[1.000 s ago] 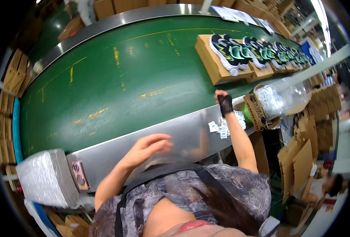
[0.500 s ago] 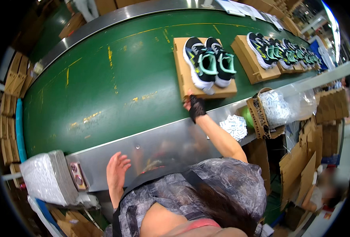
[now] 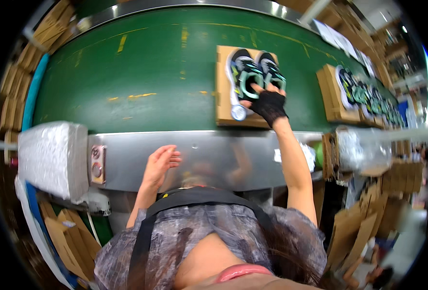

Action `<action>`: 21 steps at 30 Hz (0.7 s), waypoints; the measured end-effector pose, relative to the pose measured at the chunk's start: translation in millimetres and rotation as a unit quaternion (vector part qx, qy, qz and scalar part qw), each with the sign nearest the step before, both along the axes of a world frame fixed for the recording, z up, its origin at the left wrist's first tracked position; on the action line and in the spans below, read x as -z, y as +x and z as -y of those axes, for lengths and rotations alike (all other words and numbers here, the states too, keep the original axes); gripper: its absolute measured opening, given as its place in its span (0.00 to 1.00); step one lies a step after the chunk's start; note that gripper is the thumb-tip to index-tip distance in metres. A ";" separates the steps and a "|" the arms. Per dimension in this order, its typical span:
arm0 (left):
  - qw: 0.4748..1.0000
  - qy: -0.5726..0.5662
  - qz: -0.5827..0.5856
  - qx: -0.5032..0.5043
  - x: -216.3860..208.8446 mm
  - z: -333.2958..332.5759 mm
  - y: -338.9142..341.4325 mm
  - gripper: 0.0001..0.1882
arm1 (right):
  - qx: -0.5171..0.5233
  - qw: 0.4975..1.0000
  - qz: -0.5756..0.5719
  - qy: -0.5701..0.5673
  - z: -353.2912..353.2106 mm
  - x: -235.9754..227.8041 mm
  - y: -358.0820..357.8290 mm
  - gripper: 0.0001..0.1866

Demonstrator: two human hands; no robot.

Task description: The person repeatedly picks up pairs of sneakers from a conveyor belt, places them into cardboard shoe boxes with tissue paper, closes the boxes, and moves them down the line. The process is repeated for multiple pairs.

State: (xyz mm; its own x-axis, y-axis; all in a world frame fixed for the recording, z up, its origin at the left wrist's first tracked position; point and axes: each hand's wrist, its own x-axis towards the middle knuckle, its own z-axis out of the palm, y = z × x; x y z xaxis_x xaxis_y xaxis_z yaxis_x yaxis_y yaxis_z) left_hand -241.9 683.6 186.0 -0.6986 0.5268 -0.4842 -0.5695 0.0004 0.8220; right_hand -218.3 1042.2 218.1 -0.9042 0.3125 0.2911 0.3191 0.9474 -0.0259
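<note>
A pair of black sneakers (image 3: 243,72) with mint-green linings and white soles stands side by side on a brown cardboard shoe box (image 3: 223,104). My right hand (image 3: 269,103), in a black fingerless lace glove, grips them at the heels. Its fingertips reach into the shoe openings, and the thumb lies by the left shoe's heel. Part of the right shoe is hidden under the glove. My bare left hand (image 3: 161,164) hovers over the metal ledge (image 3: 214,166), fingers loosely bent, with nothing visible in it.
The box rests on a green conveyor belt (image 3: 141,82). More boxes topped with sneakers (image 3: 349,92) line up at the right. White packets (image 3: 306,155) and a carton with a plastic bag (image 3: 361,147) sit right along the ledge. A phone (image 3: 98,164) and a wrapped stack (image 3: 52,159) lie left.
My right hand has gone from the box's near edge up to the shoe heels. My left hand has moved over the ledge, fingers more bent. The row of boxes at right appears farther away.
</note>
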 end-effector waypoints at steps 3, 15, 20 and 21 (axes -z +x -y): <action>0.999 -0.025 -0.048 0.001 -1.3 8.4 -9.8 0.13 | -0.018 0.999 -0.045 -0.013 5.1 11.7 11.7 0.23; 0.839 -0.198 -0.468 0.195 29.5 -51.3 -57.3 0.19 | -0.416 0.862 0.052 -0.285 150.9 42.1 49.3 0.16; 0.850 -0.226 -0.368 0.302 43.1 -62.9 -65.5 0.27 | -0.015 0.999 0.005 -0.031 87.4 64.8 14.6 0.26; 0.857 -0.209 -0.371 0.291 50.5 -70.2 -70.8 0.28 | 0.013 0.999 -0.025 0.024 70.6 88.5 10.9 0.31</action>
